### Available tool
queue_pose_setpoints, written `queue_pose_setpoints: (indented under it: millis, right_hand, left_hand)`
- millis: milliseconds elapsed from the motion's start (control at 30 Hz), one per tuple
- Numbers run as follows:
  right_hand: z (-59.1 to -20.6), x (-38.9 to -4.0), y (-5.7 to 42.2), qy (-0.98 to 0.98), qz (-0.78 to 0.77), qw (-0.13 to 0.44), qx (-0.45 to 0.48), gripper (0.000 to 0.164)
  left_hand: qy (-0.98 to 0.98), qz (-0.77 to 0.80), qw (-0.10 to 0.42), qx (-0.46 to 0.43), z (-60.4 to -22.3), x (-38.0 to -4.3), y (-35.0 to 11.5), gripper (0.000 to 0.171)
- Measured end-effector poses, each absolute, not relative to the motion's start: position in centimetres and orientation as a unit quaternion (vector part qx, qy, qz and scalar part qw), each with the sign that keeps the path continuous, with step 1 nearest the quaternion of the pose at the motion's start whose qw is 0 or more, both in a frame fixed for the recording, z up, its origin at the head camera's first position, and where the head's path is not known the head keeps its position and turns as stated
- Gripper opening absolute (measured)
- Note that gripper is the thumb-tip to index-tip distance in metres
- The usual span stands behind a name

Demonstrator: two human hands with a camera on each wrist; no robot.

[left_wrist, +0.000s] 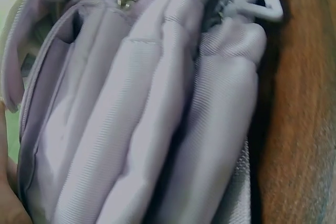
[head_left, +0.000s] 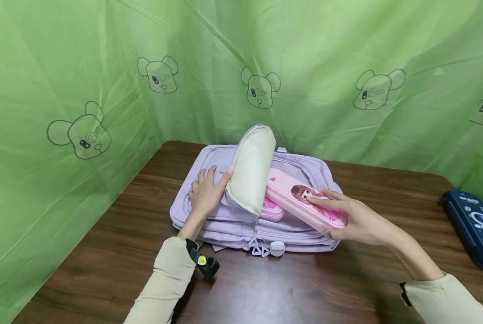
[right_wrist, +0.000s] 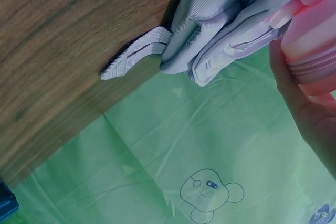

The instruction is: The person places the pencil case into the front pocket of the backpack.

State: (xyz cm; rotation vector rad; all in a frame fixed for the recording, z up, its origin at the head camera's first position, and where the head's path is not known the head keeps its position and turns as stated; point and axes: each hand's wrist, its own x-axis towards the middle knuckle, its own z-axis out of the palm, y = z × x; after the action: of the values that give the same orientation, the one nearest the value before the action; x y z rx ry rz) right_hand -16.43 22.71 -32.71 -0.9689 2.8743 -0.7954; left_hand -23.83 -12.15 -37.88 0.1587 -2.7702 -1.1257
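Observation:
A lilac backpack (head_left: 221,225) lies flat on the table, its front pocket flap (head_left: 251,171) folded up so the cream lining shows. My left hand (head_left: 207,191) rests on the bag's left part with fingers spread, the thumb against the flap's edge. In my right hand (head_left: 352,218) I grip a pink pencil case (head_left: 306,202) with a doll picture, tilted over the pocket opening, its far end beside the flap. Beneath it, partly hidden, another pink case (head_left: 271,210) sits in the pocket. In the right wrist view, fingers hold the zipped pink case (right_wrist: 315,61) at the edge.
A dark blue pencil case (head_left: 474,229) with a space picture lies at the table's right. Zipper pulls (head_left: 259,247) hang at the bag's front edge. Green cloth (head_left: 306,45) stands behind and beside the brown wooden table (head_left: 290,288).

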Motion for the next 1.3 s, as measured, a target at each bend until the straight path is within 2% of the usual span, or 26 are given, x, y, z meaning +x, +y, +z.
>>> queue_pose_setpoints:
  millis: [333, 733, 967, 1100, 1300]
  right_hand:
    - [-33.3, -16.9, 22.8, 0.9, -0.301, 0.032, -0.313, 0.073]
    - [-34.3, -17.9, 20.3, 0.875, -0.348, 0.09, -0.325, 0.076]
    - [-34.3, -18.4, 20.0, 0.872, -0.349, 0.093, -0.33, 0.079]
    - [-34.6, -18.3, 20.0, 0.876, -0.334, 0.061, -0.342, 0.082]
    - [-35.3, -16.3, 20.9, 0.907, -0.282, -0.057, -0.308, 0.084]
  left_hand:
    - [-0.919, -0.392, 0.025, 0.029, -36.4, -24.2, -13.1, 0.089]
    - [-0.905, -0.424, 0.02, 0.034, -36.0, -23.7, -13.6, 0.094]
    - [-0.907, -0.418, 0.026, 0.031, -35.8, -23.7, -13.5, 0.095]
    - [-0.914, -0.405, 0.015, 0.023, -35.8, -23.6, -13.7, 0.094]
    - [-0.921, -0.389, 0.003, 0.007, -35.6, -23.6, -14.0, 0.093]
